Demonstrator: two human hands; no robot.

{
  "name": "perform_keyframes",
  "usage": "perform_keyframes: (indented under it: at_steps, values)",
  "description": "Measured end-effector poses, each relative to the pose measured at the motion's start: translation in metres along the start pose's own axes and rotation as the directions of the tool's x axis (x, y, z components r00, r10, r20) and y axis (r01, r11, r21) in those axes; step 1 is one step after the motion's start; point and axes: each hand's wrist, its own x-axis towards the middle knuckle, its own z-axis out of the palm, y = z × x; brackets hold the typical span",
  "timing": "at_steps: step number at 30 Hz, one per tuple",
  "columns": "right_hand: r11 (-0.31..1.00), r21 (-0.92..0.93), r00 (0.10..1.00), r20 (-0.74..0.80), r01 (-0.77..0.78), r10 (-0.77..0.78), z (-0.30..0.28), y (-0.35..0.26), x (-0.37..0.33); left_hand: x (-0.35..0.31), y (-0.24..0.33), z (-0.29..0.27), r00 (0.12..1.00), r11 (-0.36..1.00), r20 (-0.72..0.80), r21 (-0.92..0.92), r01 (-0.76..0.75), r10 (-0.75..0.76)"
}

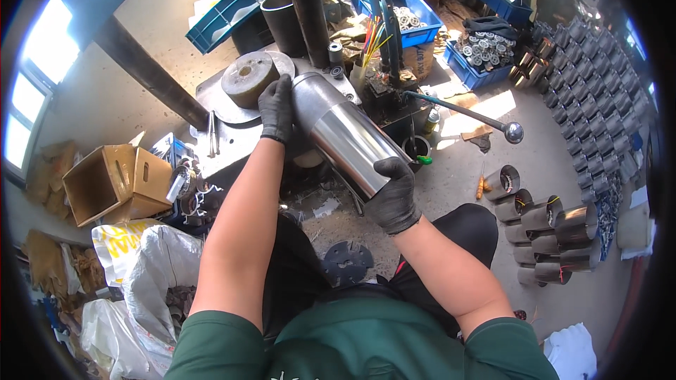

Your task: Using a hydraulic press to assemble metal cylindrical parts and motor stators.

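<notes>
A long metal cylinder (355, 142), shiny along its lower length and dull grey at its upper end, lies slantwise between my hands. My right hand (393, 200), in a dark glove, grips its lower, nearer end with the thumb on top. At the far end, my gloved left hand (276, 109) is closed against the cylinder's left side; its fingertips are partly hidden. Just beyond the left hand, a thick round block (249, 79) with a central hole sits on a round plate (282, 63) on the metal worktable (229, 146).
Dark posts (304, 10) rise behind the worktable. A ball-ended lever (512, 131) reaches out to the right. Metal cylinders (591, 98) are stacked at far right, with several short tubes (542, 218) nearer. Blue crates (429, 34) hold parts. A cardboard box (105, 183) and white sacks (158, 260) lie left.
</notes>
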Motion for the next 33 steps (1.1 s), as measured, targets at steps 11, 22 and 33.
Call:
perform_keyframes:
  at_steps: [11, 22, 33]
  values:
    - [0.54, -0.779, 0.911, 0.094, 0.319, -0.402, -0.057, 0.02, -0.01, -0.035, 0.095, 0.017, 0.988, 0.924, -0.128, -0.363, -0.125, 0.083]
    - [-0.121, -0.894, 0.652, 0.402, 0.432, -0.643, -0.002, 0.035, -0.002, -0.008, 0.068, 0.007, 0.983, 0.951, 0.134, 0.267, -0.157, 0.125]
    - [0.816, -0.498, 0.868, -0.219, 0.293, -0.445, -0.011, 0.025, 0.022, 0.015, 0.102, 0.078, 0.923, 0.324, 0.368, 0.892, -0.315, -0.113]
